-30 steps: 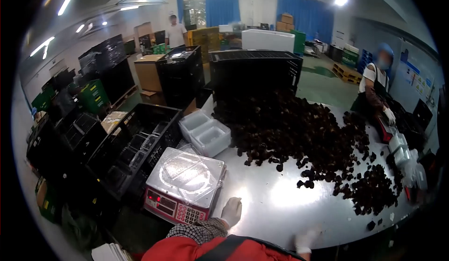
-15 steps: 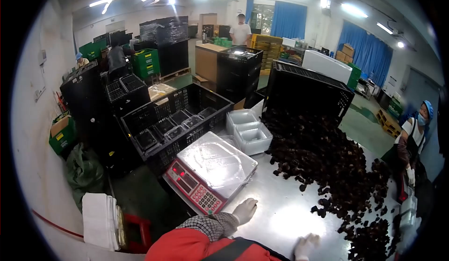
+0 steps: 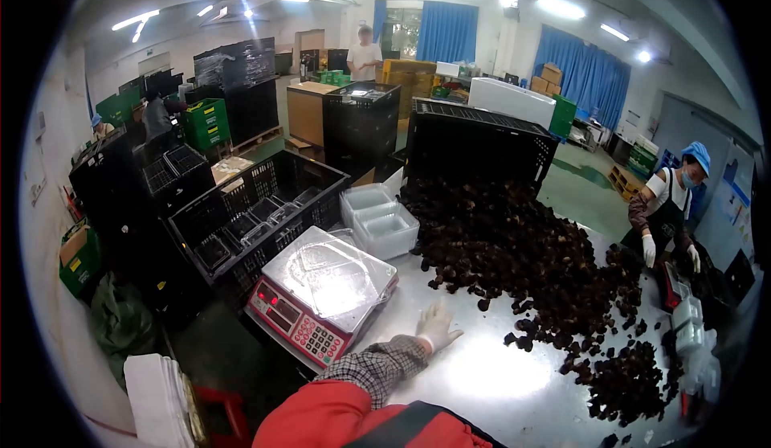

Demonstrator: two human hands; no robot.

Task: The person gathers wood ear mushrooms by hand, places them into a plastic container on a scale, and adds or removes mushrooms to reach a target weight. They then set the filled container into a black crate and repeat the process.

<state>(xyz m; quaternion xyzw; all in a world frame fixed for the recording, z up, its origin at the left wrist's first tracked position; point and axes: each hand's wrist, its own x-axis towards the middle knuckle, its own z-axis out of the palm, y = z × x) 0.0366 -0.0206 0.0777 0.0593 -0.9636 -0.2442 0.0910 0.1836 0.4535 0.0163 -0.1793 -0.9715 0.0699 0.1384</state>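
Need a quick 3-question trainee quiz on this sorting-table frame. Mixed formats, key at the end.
1. True or false: the left hand is spread open on the metal table and holds nothing.
2. What stands right beside that hand? A) scale B) a green bucket C) a roll of tape
3. Fill in: the dark pile on the table lies in front of a tipped ____ crate.

Key: 1 true; 2 A; 3 black
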